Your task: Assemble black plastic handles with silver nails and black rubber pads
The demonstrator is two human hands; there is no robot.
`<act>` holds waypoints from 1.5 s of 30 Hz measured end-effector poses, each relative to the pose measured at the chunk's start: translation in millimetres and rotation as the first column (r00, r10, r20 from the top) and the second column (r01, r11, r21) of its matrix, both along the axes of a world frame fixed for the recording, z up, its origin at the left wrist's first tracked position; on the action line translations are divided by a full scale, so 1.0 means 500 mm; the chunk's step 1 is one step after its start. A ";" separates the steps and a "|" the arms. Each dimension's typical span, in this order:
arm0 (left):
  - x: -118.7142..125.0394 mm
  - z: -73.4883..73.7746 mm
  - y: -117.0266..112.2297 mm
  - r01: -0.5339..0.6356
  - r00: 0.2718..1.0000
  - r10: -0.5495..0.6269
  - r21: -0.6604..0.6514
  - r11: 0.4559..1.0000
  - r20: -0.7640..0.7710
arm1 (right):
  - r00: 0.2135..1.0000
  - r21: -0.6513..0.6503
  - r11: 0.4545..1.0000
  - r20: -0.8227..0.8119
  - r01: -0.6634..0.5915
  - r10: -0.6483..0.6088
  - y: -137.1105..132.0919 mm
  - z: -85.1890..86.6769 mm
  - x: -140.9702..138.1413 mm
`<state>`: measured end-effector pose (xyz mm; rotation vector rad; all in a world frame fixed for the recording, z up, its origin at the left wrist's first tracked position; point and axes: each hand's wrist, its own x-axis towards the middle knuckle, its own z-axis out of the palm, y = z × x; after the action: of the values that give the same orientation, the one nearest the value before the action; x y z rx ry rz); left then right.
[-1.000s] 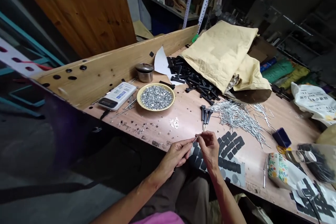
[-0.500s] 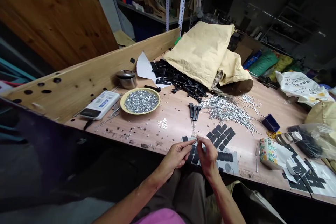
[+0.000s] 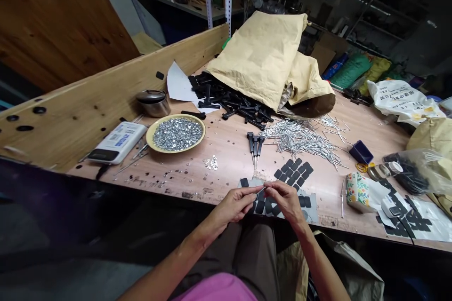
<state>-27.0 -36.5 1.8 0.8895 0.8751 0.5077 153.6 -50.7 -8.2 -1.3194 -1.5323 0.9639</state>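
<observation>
My left hand (image 3: 237, 206) is closed, with its index finger stretched toward the right fingertips. My right hand (image 3: 285, 198) pinches at the same spot. Between the fingertips a thin metal rod (image 3: 260, 191) shows only in part; whatever else they hold is too small to make out. Both hands are above a grey sheet (image 3: 312, 215) bearing black rectangular pads (image 3: 260, 207). Just beyond it, more black pads (image 3: 294, 172) lie in rows. Farther off are several black-handled pieces with metal shafts (image 3: 254, 145) and a heap of thin metal rods (image 3: 303, 138).
At left stand a yellow bowl of small metal pieces (image 3: 151, 141), a white scale (image 3: 118, 140) and a metal pot (image 3: 153, 103). A large paper sack (image 3: 261, 56) lies beside black plastic parts (image 3: 243, 109). To the right are a blue box (image 3: 360, 152) and a flowered tissue box (image 3: 357, 189).
The view has shifted, so the table's contents appear farther left and a little higher. My hands stay together at the fingertips; the right hand now lies flatter over the sheet.
</observation>
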 end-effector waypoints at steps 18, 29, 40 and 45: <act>0.008 0.001 -0.008 0.144 0.989 -0.144 -0.016 0.989 0.038 | 0.933 0.063 0.968 0.289 -0.242 0.215 -0.006 0.070 0.043; 0.024 0.018 -0.017 0.050 0.998 -0.038 0.229 0.972 -0.055 | 0.926 0.076 0.985 0.360 -0.152 0.115 -0.015 0.077 0.050; 0.031 0.009 -0.031 0.091 0.984 -0.002 0.495 0.864 -0.177 | 0.873 0.016 0.962 0.424 -0.273 0.241 -0.036 0.117 0.068; 0.035 -0.005 -0.041 0.152 0.965 0.072 0.761 0.631 -0.252 | 0.814 0.091 0.952 0.547 -0.293 0.198 -0.054 0.119 0.060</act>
<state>-9.5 -56.9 -0.6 1.8180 0.8655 0.7645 183.7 -77.7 51.2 -1.3507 -2.2083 0.6149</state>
